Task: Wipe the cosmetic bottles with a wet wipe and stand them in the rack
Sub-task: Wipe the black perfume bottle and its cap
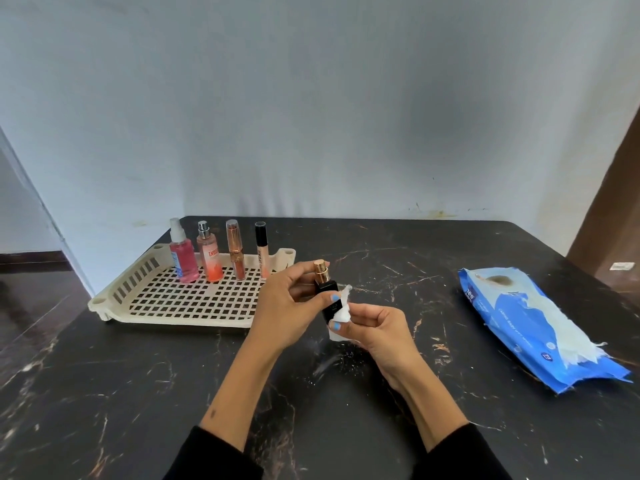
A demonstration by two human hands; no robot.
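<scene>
Right hand point(375, 327) pinches white wet wipe point(341, 315) against upright black gold-capped bottle point(325, 292) in left-hand point(285, 306) grip; beige perforated plastic rack point(180, 299) lies far-left.

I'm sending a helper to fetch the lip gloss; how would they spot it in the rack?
Find the beige rack at the table's back left. Four items stand in a row along its far edge; the lip gloss is the rightmost. It is the thinnest tube, the only one with a black cap.

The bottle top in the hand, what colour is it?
Shiny rose gold, on the black bottle; head view.
</scene>
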